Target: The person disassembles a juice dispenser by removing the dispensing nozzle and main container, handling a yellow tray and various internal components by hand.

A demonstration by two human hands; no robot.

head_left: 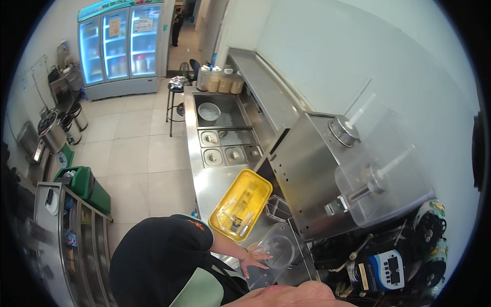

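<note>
Left hand [255,260]: fingers spread, over one side of a clear plastic container [282,250]; whether touching, cannot tell. Container: on the stainless counter [205,181], just beside a yellow tray [264,180]; further along, lidded inset pans [212,157] and capped bottles [224,82]. Room: pale tiled floor [130,163], lit three-door glass refrigerator [123,88], green bin [98,193].

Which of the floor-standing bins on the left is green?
The large rectangular green plastic bin, nearest the camera, beside the grey metal shelving unit; the smaller cylindrical silver-and-black bins stand farther back.
</note>
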